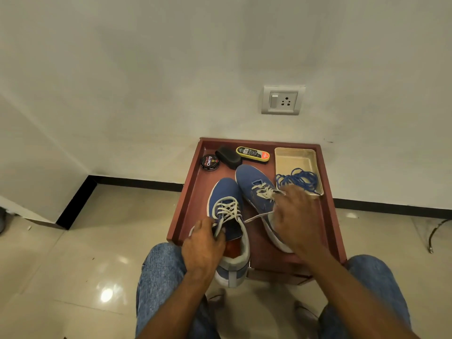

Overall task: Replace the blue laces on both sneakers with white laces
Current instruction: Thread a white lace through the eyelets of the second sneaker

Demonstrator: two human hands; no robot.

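Note:
Two blue sneakers lie on a reddish-brown tray table (193, 199). The left sneaker (226, 192) carries a white lace (226, 210) crossed through its eyelets. My left hand (204, 243) grips this shoe at the collar and pinches a lace end. The right sneaker (254, 182) also has a white lace near its toe. My right hand (297, 216), blurred, hovers over that shoe and holds a white lace strand that runs across to the left shoe. Removed blue laces (299, 179) lie bunched in a beige tray (293, 157).
At the tray's back stand a black polish tin (209, 162), a black sponge applicator (228, 157) and a yellow shoe brush case (252, 154). A wall with a socket (281, 100) rises behind. My knees in jeans flank the table on a glossy tiled floor.

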